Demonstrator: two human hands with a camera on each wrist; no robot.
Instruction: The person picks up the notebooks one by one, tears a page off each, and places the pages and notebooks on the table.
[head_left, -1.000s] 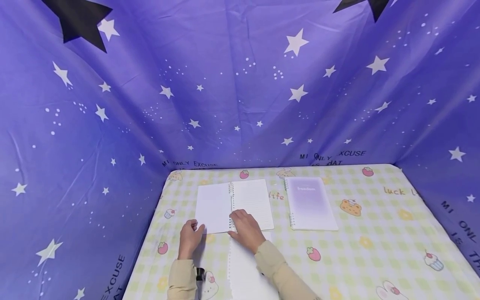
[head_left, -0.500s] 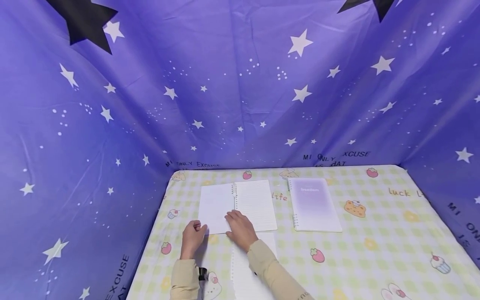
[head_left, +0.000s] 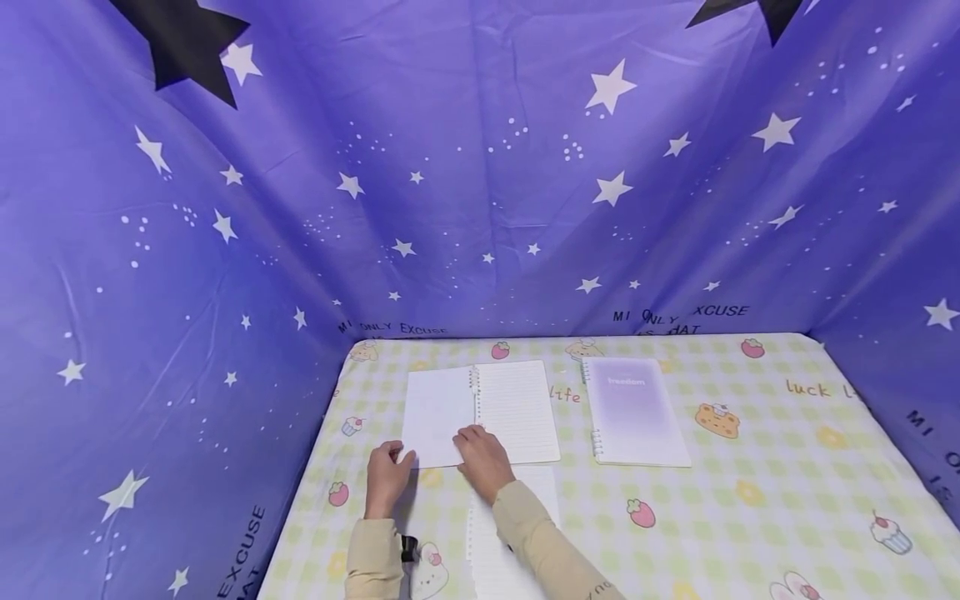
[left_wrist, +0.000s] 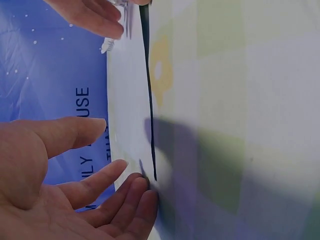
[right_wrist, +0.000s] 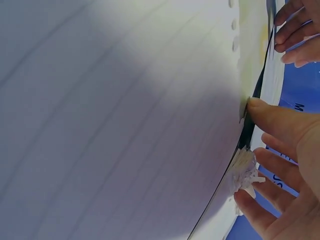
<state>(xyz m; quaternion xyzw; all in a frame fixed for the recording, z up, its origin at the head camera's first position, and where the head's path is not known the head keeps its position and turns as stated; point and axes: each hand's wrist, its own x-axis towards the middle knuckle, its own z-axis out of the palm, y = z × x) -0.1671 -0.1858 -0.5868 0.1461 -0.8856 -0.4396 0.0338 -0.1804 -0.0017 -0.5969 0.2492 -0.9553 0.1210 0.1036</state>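
A ring-bound notebook (head_left: 517, 408) lies open, a lined page on its right half and a plain white side on its left. My right hand (head_left: 486, 462) rests over the lower end of the spine; in the right wrist view its thumb (right_wrist: 265, 110) touches the lower edge and its spread fingers (right_wrist: 260, 205) reach the clear binder rings (right_wrist: 242, 172). At the lower left corner is my left hand (head_left: 388, 479). In the left wrist view its fingertips (left_wrist: 142, 190) touch the edge of the white side, while the thumb (left_wrist: 85, 131) stands apart.
Loose lined sheets (head_left: 498, 542) with punched holes lie nearer me, partly under my right forearm. A purple notebook (head_left: 637, 412) marked "freedom" lies closed to the right. The checked tablecloth (head_left: 765, 450) covers the table, with a starry purple curtain (head_left: 487, 208) behind.
My right hand has shifted slightly left across the lower spine, uncovering more of the lined page. My left hand stays at the corner. The head view has turned slightly left.
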